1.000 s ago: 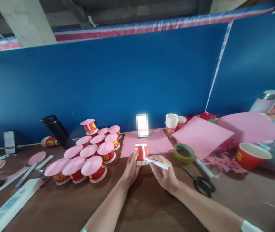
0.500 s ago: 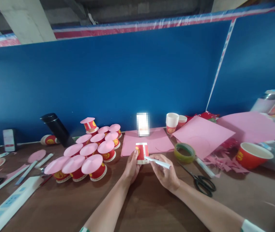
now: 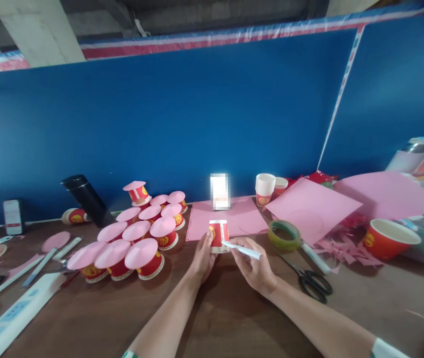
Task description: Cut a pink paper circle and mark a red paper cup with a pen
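Upside down in my left hand (image 3: 203, 253) is a red paper cup (image 3: 215, 235) with a white strip down its side; my fingers close round its left side. My right hand (image 3: 254, 266) grips a slim white pen (image 3: 247, 250), its tip against or very near the cup's lower front. Left of my hands stand several upturned red cups (image 3: 148, 268) topped with pink paper cones (image 3: 142, 252). Behind the held cup lie flat pink paper sheets (image 3: 206, 215). The underside of the cup and part of my left fingers are hidden.
Right of my hands are a roll of tape (image 3: 283, 236), black-handled scissors (image 3: 314, 286), pink paper scraps (image 3: 350, 251) and a red paper cup (image 3: 391, 239). A white power strip (image 3: 21, 311) lies at the left front, a black flask (image 3: 87, 199) behind. A blue panel (image 3: 182, 119) backs the table.
The pen tip has shifted very slightly left on the cup's front. Both hands keep their hold, and the view has moved a touch.
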`<state>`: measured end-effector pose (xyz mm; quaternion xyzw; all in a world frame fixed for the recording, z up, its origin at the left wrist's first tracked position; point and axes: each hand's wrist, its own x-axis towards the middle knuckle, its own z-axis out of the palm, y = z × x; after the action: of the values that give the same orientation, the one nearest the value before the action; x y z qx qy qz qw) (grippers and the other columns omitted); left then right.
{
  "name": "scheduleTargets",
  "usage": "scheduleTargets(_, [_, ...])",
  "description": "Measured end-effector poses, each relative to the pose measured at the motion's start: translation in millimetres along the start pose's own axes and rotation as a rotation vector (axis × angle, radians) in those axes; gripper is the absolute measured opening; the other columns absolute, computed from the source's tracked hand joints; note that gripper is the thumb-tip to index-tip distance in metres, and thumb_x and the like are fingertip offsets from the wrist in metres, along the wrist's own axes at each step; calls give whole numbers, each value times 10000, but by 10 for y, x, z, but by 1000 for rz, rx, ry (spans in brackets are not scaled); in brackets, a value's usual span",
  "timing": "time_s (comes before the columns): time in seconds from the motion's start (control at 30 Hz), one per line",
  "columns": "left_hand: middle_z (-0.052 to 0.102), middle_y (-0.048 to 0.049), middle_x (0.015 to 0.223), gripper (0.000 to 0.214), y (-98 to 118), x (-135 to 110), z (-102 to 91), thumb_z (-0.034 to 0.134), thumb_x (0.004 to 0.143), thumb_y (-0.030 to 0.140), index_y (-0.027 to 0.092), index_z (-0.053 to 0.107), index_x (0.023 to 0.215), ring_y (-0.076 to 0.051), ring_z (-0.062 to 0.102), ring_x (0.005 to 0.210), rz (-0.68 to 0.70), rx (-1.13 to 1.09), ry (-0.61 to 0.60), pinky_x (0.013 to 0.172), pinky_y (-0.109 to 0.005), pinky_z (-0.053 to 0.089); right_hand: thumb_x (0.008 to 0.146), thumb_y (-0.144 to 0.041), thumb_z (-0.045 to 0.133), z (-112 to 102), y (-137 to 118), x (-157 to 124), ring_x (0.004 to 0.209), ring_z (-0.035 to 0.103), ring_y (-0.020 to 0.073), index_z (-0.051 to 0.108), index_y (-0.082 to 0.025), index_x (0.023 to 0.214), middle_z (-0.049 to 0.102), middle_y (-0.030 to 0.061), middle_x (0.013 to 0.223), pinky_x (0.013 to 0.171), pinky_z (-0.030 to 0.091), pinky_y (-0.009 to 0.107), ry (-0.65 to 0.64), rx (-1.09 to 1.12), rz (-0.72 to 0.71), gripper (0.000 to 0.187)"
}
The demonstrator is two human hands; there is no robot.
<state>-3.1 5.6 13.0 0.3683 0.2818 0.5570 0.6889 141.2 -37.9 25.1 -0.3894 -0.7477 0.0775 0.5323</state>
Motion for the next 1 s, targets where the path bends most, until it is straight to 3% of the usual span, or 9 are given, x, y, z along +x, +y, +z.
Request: scheduleTargets(1.0, [645,-62,879,310,-20,18,-24,558,784,419,153,613,934,-181,596,843,17,-2,3,818,-314,433,878,-206,464,29,23,-29,809,590,185,581,-199,936,627,60,857,753,485,314,16,72,63,130])
